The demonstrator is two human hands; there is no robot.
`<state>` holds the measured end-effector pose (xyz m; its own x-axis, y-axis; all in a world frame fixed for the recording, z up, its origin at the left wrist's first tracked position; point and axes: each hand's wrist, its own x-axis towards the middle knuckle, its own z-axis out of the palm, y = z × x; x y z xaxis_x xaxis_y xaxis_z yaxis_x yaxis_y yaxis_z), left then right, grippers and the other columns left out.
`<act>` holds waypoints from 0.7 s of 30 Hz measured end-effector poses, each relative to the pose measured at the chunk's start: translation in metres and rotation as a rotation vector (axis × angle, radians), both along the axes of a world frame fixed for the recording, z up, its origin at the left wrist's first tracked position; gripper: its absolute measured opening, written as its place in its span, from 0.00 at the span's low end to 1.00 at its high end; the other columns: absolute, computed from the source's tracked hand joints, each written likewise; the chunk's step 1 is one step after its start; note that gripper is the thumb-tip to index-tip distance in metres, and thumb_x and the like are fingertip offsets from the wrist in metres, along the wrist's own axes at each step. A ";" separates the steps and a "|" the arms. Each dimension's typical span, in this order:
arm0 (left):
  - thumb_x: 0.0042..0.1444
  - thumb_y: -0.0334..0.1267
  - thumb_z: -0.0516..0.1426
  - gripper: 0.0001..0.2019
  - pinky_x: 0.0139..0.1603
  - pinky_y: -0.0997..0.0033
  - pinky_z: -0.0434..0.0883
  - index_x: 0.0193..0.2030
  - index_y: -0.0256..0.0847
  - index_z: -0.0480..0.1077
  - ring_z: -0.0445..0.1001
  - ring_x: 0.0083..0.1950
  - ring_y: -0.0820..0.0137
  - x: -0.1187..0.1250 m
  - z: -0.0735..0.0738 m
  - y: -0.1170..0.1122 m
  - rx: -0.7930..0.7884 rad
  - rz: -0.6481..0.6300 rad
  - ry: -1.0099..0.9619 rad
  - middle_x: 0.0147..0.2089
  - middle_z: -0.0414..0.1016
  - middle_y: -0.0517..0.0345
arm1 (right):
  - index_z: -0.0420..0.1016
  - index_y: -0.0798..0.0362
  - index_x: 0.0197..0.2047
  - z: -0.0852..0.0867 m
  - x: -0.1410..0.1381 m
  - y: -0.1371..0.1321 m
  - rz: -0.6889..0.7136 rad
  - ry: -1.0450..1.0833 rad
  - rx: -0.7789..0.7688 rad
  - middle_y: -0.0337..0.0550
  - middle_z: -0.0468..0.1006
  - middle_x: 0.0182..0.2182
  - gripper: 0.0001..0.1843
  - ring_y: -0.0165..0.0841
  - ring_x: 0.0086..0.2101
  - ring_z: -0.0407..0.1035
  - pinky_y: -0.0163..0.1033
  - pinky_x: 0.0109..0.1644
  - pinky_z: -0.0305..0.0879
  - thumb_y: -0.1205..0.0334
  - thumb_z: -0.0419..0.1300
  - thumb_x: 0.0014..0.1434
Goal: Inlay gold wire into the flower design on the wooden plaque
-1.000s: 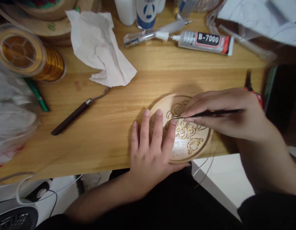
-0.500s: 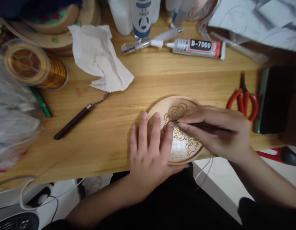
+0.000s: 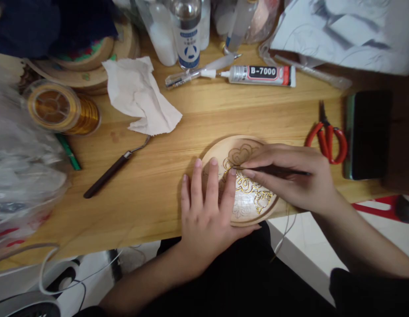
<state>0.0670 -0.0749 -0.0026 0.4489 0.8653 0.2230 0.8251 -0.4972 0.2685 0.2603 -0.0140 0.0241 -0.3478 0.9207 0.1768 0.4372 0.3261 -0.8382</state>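
Observation:
A round wooden plate (image 3: 221, 147) lies at the table's front edge, bearing a drawn flower pattern partly outlined in gold wire (image 3: 246, 187). My left hand (image 3: 207, 211) rests on its left side with fingers stretched and spread; the index fingertip touches the pattern, and the thumb lies along the near rim. From the right, my right hand (image 3: 293, 176) pinches slim dark tweezers (image 3: 277, 169). Their tip meets the pattern beside my left index fingertip. Whether they grip a piece of wire there is too small to tell.
Left of the plate are a dark-handled hooked tool (image 3: 107, 174), a crumpled tissue (image 3: 141, 99) and a gold wire spool (image 3: 64, 108). A B-7000 glue tube (image 3: 260, 75) and bottles (image 3: 187, 39) stand behind. Red-handled pliers (image 3: 328, 136) and a phone (image 3: 368, 134) lie right.
The camera view has shifted slightly, so the table items sit differently in the picture. Both hands keep nearly the same place on the plate, the tweezers' tip still at the pattern.

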 end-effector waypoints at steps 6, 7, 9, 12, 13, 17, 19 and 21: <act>0.55 0.75 0.46 0.48 0.67 0.41 0.56 0.66 0.33 0.64 0.56 0.71 0.36 0.000 -0.001 0.000 0.003 0.004 -0.007 0.68 0.62 0.31 | 0.80 0.47 0.39 0.003 0.003 0.002 -0.022 -0.026 -0.012 0.34 0.84 0.34 0.07 0.28 0.35 0.78 0.33 0.37 0.74 0.68 0.68 0.56; 0.56 0.74 0.45 0.48 0.67 0.41 0.56 0.66 0.33 0.64 0.56 0.71 0.36 0.001 -0.001 0.000 0.005 0.006 -0.013 0.68 0.62 0.31 | 0.80 0.47 0.39 0.003 0.003 0.001 -0.023 -0.025 -0.012 0.34 0.84 0.34 0.07 0.28 0.35 0.78 0.34 0.37 0.74 0.68 0.68 0.56; 0.57 0.74 0.44 0.47 0.67 0.41 0.56 0.66 0.32 0.65 0.56 0.71 0.36 0.001 -0.001 0.000 0.008 0.012 -0.021 0.68 0.62 0.31 | 0.80 0.47 0.38 0.002 0.002 0.000 -0.031 -0.021 -0.017 0.34 0.84 0.34 0.07 0.28 0.35 0.78 0.34 0.37 0.74 0.67 0.67 0.57; 0.58 0.73 0.44 0.47 0.67 0.41 0.56 0.66 0.32 0.65 0.56 0.71 0.36 0.001 -0.001 0.000 0.006 0.014 -0.024 0.68 0.62 0.31 | 0.80 0.48 0.37 0.001 -0.001 -0.002 -0.072 -0.034 -0.024 0.34 0.83 0.33 0.05 0.28 0.33 0.78 0.33 0.35 0.73 0.67 0.68 0.56; 0.58 0.73 0.43 0.46 0.67 0.41 0.56 0.65 0.32 0.65 0.56 0.71 0.36 0.001 -0.001 0.000 0.006 0.014 -0.024 0.68 0.62 0.31 | 0.80 0.49 0.36 0.002 -0.003 -0.003 -0.091 -0.043 -0.030 0.34 0.83 0.32 0.04 0.28 0.33 0.77 0.33 0.35 0.73 0.66 0.68 0.56; 0.59 0.72 0.42 0.46 0.67 0.41 0.55 0.65 0.32 0.66 0.57 0.71 0.37 0.002 -0.001 0.000 0.007 0.016 -0.027 0.68 0.63 0.31 | 0.79 0.50 0.35 0.005 -0.010 -0.009 -0.180 -0.044 -0.056 0.36 0.83 0.32 0.03 0.27 0.32 0.77 0.32 0.35 0.72 0.66 0.68 0.57; 0.58 0.73 0.43 0.46 0.67 0.41 0.55 0.65 0.32 0.66 0.57 0.71 0.37 0.001 -0.001 0.000 0.005 0.016 -0.030 0.68 0.63 0.31 | 0.79 0.51 0.35 0.007 -0.015 -0.013 -0.226 -0.034 -0.059 0.36 0.82 0.31 0.03 0.26 0.32 0.76 0.32 0.36 0.72 0.67 0.67 0.57; 0.56 0.74 0.46 0.47 0.67 0.41 0.55 0.65 0.32 0.66 0.57 0.71 0.36 0.001 -0.001 0.000 0.005 0.015 -0.032 0.68 0.63 0.31 | 0.78 0.51 0.35 0.007 -0.020 -0.019 -0.273 -0.034 -0.067 0.36 0.82 0.31 0.04 0.26 0.33 0.76 0.32 0.36 0.72 0.69 0.66 0.58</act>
<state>0.0683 -0.0748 -0.0035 0.4282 0.8708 0.2417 0.8236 -0.4861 0.2923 0.2403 -0.0331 0.0310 -0.0896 0.9905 0.1045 0.5294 0.1362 -0.8374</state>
